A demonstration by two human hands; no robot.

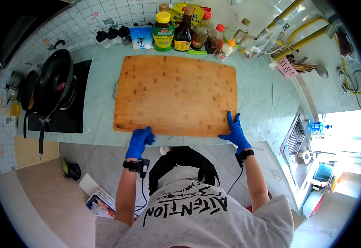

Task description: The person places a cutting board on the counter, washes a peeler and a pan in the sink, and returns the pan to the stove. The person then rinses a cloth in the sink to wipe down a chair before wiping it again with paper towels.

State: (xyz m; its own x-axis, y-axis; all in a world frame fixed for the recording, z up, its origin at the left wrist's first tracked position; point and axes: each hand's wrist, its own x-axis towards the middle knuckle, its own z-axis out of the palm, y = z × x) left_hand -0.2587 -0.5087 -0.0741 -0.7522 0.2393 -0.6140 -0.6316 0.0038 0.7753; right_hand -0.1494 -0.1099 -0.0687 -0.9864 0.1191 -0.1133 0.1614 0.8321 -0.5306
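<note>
On marbled counter (pixel 267 93), wooden board (pixel 175 96)

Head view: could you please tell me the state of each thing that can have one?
Cutting board: lying flat
Left hand: gloved, fingers bent
Right hand: gloved, fingers spread
Wok: uncovered
Yellow-capped jar: closed, upright
Brown-capped dark bottle: closed, upright
Red-capped bottles: closed
</note>
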